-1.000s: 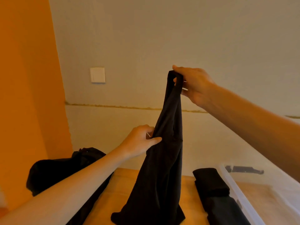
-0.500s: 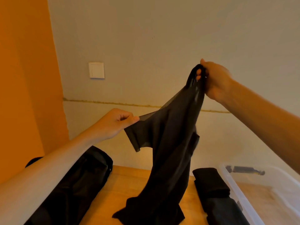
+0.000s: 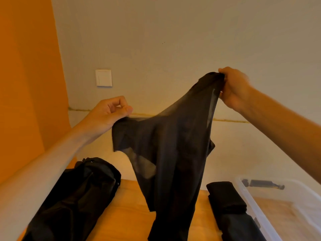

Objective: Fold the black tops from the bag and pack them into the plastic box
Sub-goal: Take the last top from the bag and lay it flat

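A white switch [image 3: 103, 77] sits on the pale wall [image 3: 173, 40] above the table [image 3: 130, 206].

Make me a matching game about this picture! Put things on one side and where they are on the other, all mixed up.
Things:
1. black top
2. bag
3. plastic box
4. light switch

Places:
A. on the wall
B. lying on the left side of the table
C. held up by the left hand and right hand
D. on the right side of the table

Pairs: 1-C, 2-B, 3-D, 4-A
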